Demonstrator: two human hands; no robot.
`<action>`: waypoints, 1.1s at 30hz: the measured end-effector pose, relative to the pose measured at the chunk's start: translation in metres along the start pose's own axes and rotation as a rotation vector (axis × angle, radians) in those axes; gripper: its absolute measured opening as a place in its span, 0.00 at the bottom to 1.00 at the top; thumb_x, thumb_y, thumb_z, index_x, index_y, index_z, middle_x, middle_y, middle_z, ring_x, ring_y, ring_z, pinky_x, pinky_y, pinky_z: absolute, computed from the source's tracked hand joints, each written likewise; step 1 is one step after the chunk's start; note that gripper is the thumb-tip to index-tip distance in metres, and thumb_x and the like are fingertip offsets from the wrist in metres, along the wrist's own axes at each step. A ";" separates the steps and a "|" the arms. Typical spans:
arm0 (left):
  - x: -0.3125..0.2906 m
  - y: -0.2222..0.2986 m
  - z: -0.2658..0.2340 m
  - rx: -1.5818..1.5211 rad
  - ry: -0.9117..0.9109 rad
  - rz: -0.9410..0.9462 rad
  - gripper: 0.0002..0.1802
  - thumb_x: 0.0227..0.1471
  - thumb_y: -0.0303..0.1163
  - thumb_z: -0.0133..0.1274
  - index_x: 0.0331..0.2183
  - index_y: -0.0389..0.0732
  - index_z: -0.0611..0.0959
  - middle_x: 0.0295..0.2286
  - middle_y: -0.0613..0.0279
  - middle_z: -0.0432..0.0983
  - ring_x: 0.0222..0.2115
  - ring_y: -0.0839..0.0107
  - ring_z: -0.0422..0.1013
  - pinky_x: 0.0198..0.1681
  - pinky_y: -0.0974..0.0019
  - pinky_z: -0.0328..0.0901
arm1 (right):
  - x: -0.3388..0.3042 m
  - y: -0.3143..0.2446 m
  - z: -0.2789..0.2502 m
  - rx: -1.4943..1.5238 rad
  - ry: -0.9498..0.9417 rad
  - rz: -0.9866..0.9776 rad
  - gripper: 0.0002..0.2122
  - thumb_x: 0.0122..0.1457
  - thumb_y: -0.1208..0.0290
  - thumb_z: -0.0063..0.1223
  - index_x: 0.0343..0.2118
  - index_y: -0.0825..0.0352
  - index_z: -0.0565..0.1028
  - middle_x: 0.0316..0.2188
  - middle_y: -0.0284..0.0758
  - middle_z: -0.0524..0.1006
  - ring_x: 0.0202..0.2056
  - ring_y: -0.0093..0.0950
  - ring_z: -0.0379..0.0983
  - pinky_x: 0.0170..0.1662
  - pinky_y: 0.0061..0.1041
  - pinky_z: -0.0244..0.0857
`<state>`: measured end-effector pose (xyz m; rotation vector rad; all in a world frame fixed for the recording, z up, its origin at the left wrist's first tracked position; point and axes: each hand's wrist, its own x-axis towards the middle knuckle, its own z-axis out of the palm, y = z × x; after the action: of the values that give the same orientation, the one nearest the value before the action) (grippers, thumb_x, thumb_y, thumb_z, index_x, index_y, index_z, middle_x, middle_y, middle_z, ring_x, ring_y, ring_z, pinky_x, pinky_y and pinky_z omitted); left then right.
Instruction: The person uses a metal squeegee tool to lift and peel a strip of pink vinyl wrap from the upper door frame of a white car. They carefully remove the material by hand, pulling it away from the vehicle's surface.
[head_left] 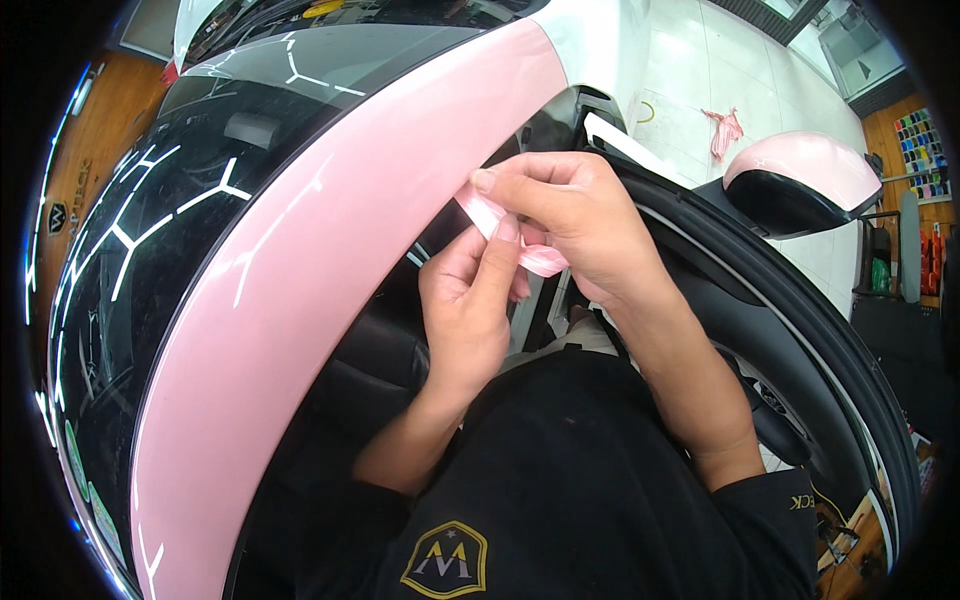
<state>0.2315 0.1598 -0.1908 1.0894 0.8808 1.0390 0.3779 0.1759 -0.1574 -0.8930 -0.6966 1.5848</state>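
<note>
Both my hands are on a strip of pink film (482, 212), whose crumpled tail (545, 261) bunches between them. My right hand (590, 215) pinches its upper end between thumb and forefinger, right at the lower edge of a long curved pink car pillar (330, 235). Just below, my left hand (468, 295) is closed on the strip, its thumb pressed on the film. Whether the strip's upper end is joined to the pillar's covering is hidden by my right fingertips. The pillar's surface looks glossy and smooth.
Dark windshield glass (130, 260) with light reflections lies left of the pillar. An open car door (800, 330) curves round my right side, with a pink and black side mirror (800, 180). Crumpled pink film (723, 133) lies on the tiled floor (690, 60).
</note>
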 end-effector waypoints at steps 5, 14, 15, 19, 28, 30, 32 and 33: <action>0.005 -0.019 0.001 0.100 0.022 0.097 0.16 0.69 0.35 0.49 0.38 0.32 0.83 0.26 0.68 0.76 0.25 0.83 0.67 0.31 0.76 0.61 | 0.007 0.008 0.003 -0.211 0.124 -0.156 0.08 0.60 0.74 0.60 0.32 0.77 0.81 0.19 0.35 0.77 0.14 0.18 0.69 0.14 0.20 0.59; 0.003 -0.013 0.011 0.096 0.045 0.170 0.19 0.69 0.32 0.48 0.52 0.27 0.79 0.40 0.63 0.79 0.39 0.81 0.71 0.44 0.75 0.65 | 0.012 0.024 0.004 -0.173 0.146 -0.279 0.04 0.59 0.77 0.59 0.31 0.73 0.80 0.25 0.30 0.78 0.26 0.14 0.71 0.28 0.15 0.63; 0.003 -0.012 0.012 0.079 0.042 0.176 0.19 0.68 0.31 0.48 0.53 0.27 0.78 0.42 0.61 0.79 0.42 0.80 0.72 0.47 0.74 0.65 | 0.013 0.027 0.004 -0.198 0.154 -0.349 0.03 0.59 0.78 0.59 0.31 0.72 0.80 0.26 0.30 0.78 0.27 0.14 0.71 0.29 0.15 0.64; 0.000 -0.014 0.008 0.034 0.015 0.186 0.20 0.68 0.29 0.48 0.55 0.26 0.76 0.47 0.58 0.78 0.48 0.76 0.71 0.54 0.71 0.64 | 0.012 0.025 0.008 -0.199 0.143 -0.326 0.03 0.59 0.79 0.57 0.30 0.72 0.79 0.27 0.29 0.79 0.29 0.14 0.71 0.33 0.16 0.65; 0.005 -0.008 -0.018 0.115 -0.036 0.094 0.23 0.67 0.32 0.46 0.57 0.26 0.72 0.47 0.57 0.75 0.46 0.75 0.70 0.51 0.70 0.63 | 0.004 0.014 0.018 -0.364 0.194 -0.361 0.05 0.60 0.77 0.57 0.30 0.73 0.78 0.26 0.31 0.78 0.24 0.14 0.70 0.27 0.14 0.62; 0.003 -0.001 -0.018 0.127 -0.056 0.124 0.25 0.66 0.33 0.45 0.59 0.27 0.69 0.48 0.57 0.73 0.44 0.76 0.68 0.47 0.70 0.62 | 0.000 0.010 0.021 -0.284 0.175 -0.303 0.05 0.62 0.77 0.57 0.32 0.74 0.78 0.26 0.31 0.79 0.24 0.13 0.69 0.25 0.13 0.60; 0.003 0.009 -0.009 -0.127 -0.050 0.089 0.24 0.66 0.33 0.45 0.58 0.29 0.70 0.48 0.58 0.73 0.44 0.75 0.68 0.46 0.69 0.61 | -0.003 0.006 0.023 -0.277 0.148 -0.238 0.06 0.63 0.76 0.56 0.33 0.75 0.78 0.25 0.32 0.79 0.23 0.14 0.70 0.24 0.13 0.61; 0.003 0.011 -0.007 -0.253 -0.046 0.071 0.24 0.66 0.34 0.45 0.58 0.29 0.71 0.47 0.58 0.73 0.43 0.75 0.68 0.45 0.69 0.61 | -0.005 0.001 0.021 -0.307 0.134 -0.200 0.06 0.64 0.76 0.55 0.34 0.75 0.78 0.25 0.32 0.79 0.23 0.14 0.70 0.24 0.14 0.62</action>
<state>0.2239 0.1663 -0.1816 0.9318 0.6571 1.1458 0.3598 0.1717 -0.1457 -1.1056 -0.9188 1.2479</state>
